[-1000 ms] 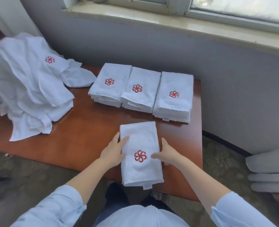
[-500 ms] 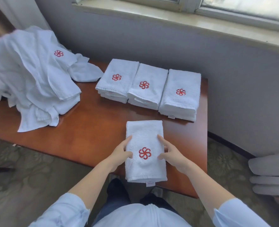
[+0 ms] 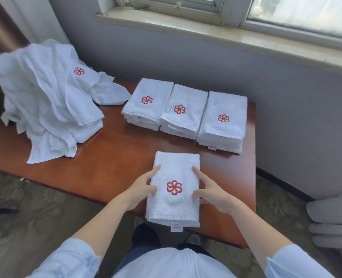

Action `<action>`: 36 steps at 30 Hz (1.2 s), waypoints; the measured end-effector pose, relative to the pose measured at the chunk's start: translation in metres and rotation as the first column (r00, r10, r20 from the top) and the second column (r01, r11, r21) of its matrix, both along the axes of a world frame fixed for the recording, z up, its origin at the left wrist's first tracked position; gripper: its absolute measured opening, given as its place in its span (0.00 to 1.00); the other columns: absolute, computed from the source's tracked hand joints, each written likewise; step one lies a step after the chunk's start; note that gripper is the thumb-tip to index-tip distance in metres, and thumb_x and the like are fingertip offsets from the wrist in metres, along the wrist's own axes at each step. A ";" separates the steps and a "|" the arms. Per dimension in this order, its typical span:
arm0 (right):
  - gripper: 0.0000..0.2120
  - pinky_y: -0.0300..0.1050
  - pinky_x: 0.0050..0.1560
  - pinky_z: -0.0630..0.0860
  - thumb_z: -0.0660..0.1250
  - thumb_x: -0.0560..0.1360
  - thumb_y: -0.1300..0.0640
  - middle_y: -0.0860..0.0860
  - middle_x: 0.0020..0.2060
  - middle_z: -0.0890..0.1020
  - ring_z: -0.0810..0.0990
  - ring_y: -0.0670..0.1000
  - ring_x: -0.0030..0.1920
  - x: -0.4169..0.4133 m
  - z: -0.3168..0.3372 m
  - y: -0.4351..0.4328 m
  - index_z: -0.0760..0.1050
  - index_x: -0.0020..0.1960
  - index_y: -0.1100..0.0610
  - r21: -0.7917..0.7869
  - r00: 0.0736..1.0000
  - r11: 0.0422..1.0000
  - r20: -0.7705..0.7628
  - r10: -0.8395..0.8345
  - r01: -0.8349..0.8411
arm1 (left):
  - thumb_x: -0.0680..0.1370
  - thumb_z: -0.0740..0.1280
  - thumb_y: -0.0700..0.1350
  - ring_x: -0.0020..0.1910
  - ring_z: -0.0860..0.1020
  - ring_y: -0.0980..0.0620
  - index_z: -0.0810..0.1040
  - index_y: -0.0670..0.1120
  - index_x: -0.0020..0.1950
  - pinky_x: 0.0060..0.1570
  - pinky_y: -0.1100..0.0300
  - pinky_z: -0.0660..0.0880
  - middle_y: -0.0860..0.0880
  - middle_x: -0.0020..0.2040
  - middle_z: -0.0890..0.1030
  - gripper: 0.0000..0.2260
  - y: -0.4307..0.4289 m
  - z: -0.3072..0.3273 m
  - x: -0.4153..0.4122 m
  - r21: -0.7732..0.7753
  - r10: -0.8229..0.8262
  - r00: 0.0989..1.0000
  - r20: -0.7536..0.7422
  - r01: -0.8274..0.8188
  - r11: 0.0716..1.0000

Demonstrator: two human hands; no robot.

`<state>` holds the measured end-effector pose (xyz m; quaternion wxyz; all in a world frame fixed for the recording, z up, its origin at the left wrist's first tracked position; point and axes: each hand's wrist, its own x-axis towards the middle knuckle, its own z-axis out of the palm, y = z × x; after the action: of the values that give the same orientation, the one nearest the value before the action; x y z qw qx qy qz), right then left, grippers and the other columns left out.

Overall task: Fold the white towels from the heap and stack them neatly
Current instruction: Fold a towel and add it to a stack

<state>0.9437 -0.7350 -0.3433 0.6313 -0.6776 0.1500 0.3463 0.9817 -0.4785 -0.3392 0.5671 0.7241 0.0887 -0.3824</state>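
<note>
White folded towel (image 3: 175,167) sits pinched between left hand (image 3: 139,190) and right hand (image 3: 213,194).

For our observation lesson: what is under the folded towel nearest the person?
The towel lies on the brown table, its near corner overhanging the edge. Anything between towel and table is covered and cannot be seen.

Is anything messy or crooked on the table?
Mostly tidy. The heap on the left is crumpled, one corner flopping toward the stacks. The left stack sits slightly turned compared with the right stack. The folded towel reaches the table at its near edge, its tag dangling over.
</note>
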 end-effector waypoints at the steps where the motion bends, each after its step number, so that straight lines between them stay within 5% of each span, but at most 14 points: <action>1: 0.45 0.48 0.49 0.82 0.69 0.71 0.68 0.43 0.63 0.75 0.81 0.50 0.57 0.004 0.004 0.004 0.54 0.78 0.38 0.006 1.000 1.000 0.013 0.007 -0.008 | 0.74 0.63 0.29 0.67 0.71 0.50 0.62 0.62 0.75 0.64 0.50 0.75 0.55 0.72 0.68 0.37 0.005 0.003 0.002 0.013 -0.012 1.000 0.021 0.012 1.000; 7: 0.48 0.42 0.42 0.81 0.69 0.70 0.67 0.35 0.63 0.69 0.81 0.48 0.56 0.035 0.029 0.037 0.52 0.78 0.36 0.015 0.986 0.994 0.128 0.108 -0.111 | 0.74 0.67 0.36 0.68 0.70 0.53 0.55 0.66 0.76 0.58 0.60 0.75 0.58 0.74 0.63 0.40 0.043 0.034 0.022 0.093 -0.112 0.982 0.150 0.099 0.991; 14: 0.49 0.38 0.44 0.80 0.68 0.68 0.67 0.28 0.63 0.64 0.79 0.33 0.53 0.090 0.060 0.080 0.50 0.78 0.37 -0.002 0.930 0.981 0.319 0.183 -0.192 | 0.65 0.67 0.43 0.71 0.66 0.58 0.58 0.67 0.76 0.66 0.57 0.71 0.62 0.75 0.61 0.42 0.090 0.080 0.063 0.108 -0.039 0.946 0.322 0.004 0.994; 18: 0.47 0.35 0.50 0.78 0.67 0.70 0.65 0.36 0.70 0.63 0.75 0.43 0.62 0.132 0.077 0.098 0.49 0.78 0.36 -0.017 0.910 0.989 0.391 0.140 -0.145 | 0.67 0.66 0.40 0.74 0.65 0.58 0.56 0.63 0.79 0.70 0.55 0.68 0.61 0.77 0.60 0.43 0.106 0.099 0.108 0.086 -0.062 0.917 0.395 0.031 0.996; 21: 0.46 0.40 0.54 0.79 0.67 0.68 0.60 0.35 0.68 0.66 0.76 0.42 0.61 0.166 0.086 0.106 0.50 0.77 0.34 -0.009 0.912 0.997 0.403 0.076 -0.079 | 0.69 0.66 0.39 0.70 0.68 0.59 0.56 0.63 0.78 0.63 0.61 0.74 0.64 0.74 0.62 0.42 0.109 0.109 0.154 0.068 -0.106 0.901 0.420 0.085 0.994; 26: 0.47 0.39 0.43 0.80 0.67 0.68 0.62 0.34 0.65 0.71 0.82 0.46 0.47 0.221 0.092 0.110 0.51 0.76 0.31 -0.035 0.908 0.998 0.418 -0.026 0.045 | 0.73 0.68 0.39 0.65 0.72 0.59 0.54 0.65 0.78 0.53 0.65 0.77 0.63 0.69 0.66 0.40 0.107 0.112 0.236 0.072 -0.215 0.882 0.420 0.203 0.976; 36: 0.48 0.39 0.43 0.80 0.65 0.65 0.59 0.31 0.65 0.69 0.82 0.44 0.53 0.310 0.077 0.104 0.48 0.76 0.30 -0.100 0.923 0.978 0.360 -0.135 0.182 | 0.73 0.68 0.37 0.62 0.71 0.63 0.53 0.68 0.76 0.44 0.73 0.76 0.62 0.70 0.63 0.42 0.090 0.085 0.362 0.091 -0.370 0.856 0.361 0.362 0.928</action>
<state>1.2542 -0.6313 -0.2662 0.6279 -0.7541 0.1116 0.1567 1.3433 -0.3889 -0.2544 0.4832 0.7924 -0.1556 -0.3383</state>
